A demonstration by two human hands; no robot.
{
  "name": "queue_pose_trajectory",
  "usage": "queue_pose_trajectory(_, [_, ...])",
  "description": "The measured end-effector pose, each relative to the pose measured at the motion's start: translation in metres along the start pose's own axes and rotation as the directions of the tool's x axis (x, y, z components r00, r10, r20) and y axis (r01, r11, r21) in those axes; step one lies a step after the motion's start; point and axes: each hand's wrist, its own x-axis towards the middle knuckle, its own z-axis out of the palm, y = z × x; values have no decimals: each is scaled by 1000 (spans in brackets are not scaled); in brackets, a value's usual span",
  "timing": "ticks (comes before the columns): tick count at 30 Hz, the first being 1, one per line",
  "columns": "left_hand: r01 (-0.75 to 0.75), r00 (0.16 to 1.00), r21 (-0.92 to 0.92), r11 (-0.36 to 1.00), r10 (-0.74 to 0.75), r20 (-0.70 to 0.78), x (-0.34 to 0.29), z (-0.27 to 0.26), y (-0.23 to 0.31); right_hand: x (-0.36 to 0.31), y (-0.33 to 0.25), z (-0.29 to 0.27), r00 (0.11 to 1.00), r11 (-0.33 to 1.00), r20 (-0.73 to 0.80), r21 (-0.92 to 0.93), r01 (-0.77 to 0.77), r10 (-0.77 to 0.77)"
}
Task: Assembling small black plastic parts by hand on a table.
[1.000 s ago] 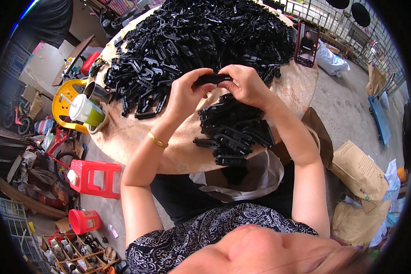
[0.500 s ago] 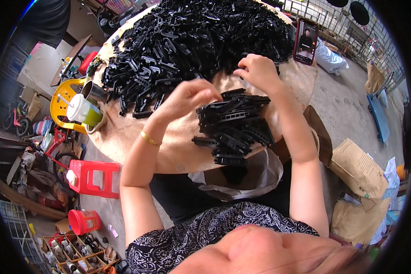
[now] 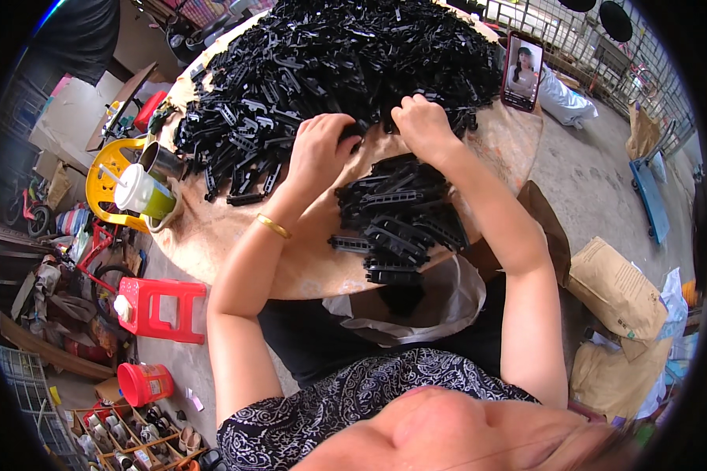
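A large heap of slim black plastic pieces [image 3: 291,71] covers the far part of the tan cloth-covered table [image 3: 291,263]. At its near edge my left hand [image 3: 318,153] is curled, thumb and fingers closing round a dark piece. My right hand [image 3: 424,129] pinches at another black piece beside the heap; its fingertips are partly hidden. Between my forearms and nearer to me lies a smaller stack of similar black pieces [image 3: 401,216], reaching to the table's edge. Below that edge, an open pale-lined bag [image 3: 459,302] rests at my lap.
A phone [image 3: 522,72] stands at the table's right. At left are a lidded drink cup [image 3: 143,192], a yellow chair [image 3: 102,184], a red stool [image 3: 165,310] and a red bucket [image 3: 145,385]. Brown paper sacks [image 3: 617,290] lie on the floor at right.
Both hands have moved away from the small stack, up to the near edge of the big heap, and have closed on pieces there. The picture on the phone has changed.
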Motion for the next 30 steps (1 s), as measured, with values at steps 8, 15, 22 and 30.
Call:
queue_pose_trajectory(8, [574,819,-442,690,-497,287,-3,-14,-1,-7,-2,-14,998,970,-42,238,-45,57])
queue_pose_trajectory(15, [636,769,-476,608,-547,330,-10,-6,7,-7,-21,-41,998,242,-18,970,3,60])
queue_pose_trajectory(22, [603,790,-629,490,-472,390,-9,-8,16,-7,-31,-35,994,390,-92,919,63,58])
queue_pose_trajectory(30, [429,899,-585,688,-387,204,-11,-11,12,-3,-22,-41,892,689,-449,661,298,45])
